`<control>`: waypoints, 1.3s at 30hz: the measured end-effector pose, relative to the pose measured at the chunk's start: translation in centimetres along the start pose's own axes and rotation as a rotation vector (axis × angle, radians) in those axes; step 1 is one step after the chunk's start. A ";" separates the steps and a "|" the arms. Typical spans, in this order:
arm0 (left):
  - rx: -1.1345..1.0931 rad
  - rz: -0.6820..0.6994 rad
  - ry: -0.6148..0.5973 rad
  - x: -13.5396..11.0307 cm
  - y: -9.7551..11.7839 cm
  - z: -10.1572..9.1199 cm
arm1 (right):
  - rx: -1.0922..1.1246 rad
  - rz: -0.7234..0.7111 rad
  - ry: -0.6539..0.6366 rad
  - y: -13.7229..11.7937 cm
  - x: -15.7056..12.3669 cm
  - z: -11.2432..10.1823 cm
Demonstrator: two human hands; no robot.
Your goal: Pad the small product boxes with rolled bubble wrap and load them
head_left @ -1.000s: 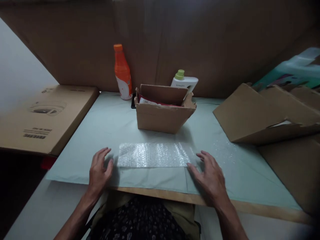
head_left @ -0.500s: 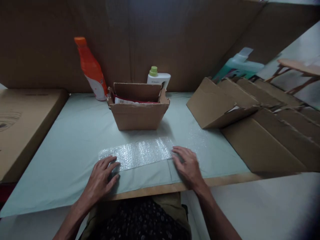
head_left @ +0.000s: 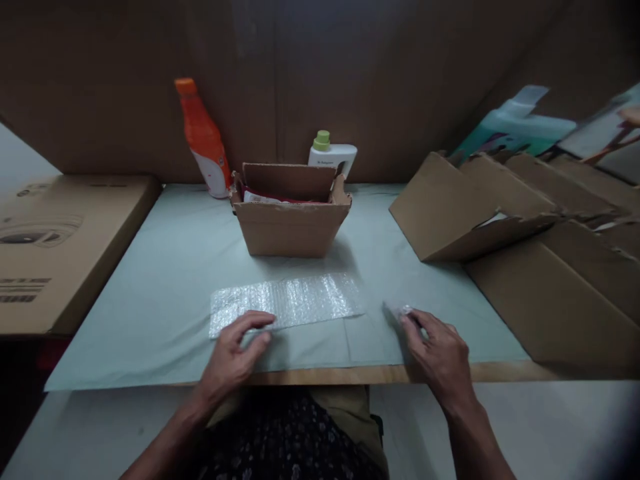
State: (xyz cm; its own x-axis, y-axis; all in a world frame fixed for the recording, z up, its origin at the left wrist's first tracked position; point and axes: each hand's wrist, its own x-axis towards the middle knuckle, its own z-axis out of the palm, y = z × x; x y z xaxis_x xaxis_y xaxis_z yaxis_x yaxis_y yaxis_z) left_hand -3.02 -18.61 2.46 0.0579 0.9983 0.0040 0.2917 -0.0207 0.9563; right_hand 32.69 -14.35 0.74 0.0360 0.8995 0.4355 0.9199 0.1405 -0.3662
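Observation:
A flat strip of bubble wrap (head_left: 310,299) lies across the cloth in front of me. My left hand (head_left: 239,350) is at its lower edge, thumb and fingers apart and holding nothing, with the fingertips over the edge; whether they touch it I cannot tell. To the right of the strip, my right hand (head_left: 440,350) pinches a small crumpled piece of clear plastic (head_left: 404,311) between thumb and fingers. Beyond the strip stands an open cardboard box (head_left: 290,230), with a red and white packet (head_left: 265,198) showing inside.
Behind the box stand an orange bottle (head_left: 206,143) and a white bottle with a green cap (head_left: 327,155). Several cardboard boxes (head_left: 470,213) lean together on the right, a teal bottle (head_left: 515,127) behind them. A large flat carton (head_left: 75,267) lies left of the cloth (head_left: 165,267).
My right hand has left the bubble wrap, moved right and picked up the clear plastic piece lying there. My left hand has shifted right along the strip's lower edge. The view has turned slightly.

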 end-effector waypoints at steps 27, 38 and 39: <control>-0.007 -0.026 0.101 2.0 1.4 2.4 | 0.432 0.232 0.129 -4.7 -1.0 2.3; 0.576 -0.038 0.321 2.1 -4.2 -4.2 | 0.457 0.039 -0.157 -11.1 0.9 7.8; 0.583 -0.035 0.326 1.9 -4.4 -4.3 | 0.447 0.036 -0.161 -11.2 0.9 7.8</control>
State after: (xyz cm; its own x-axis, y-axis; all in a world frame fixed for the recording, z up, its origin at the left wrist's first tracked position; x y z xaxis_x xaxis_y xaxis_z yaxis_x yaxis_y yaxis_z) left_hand -8.30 -16.35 -0.47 -0.2259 0.9623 0.1514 0.7620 0.0777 0.6429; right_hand 19.37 -11.84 -1.17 -0.0288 0.9548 0.2958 0.6595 0.2406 -0.7122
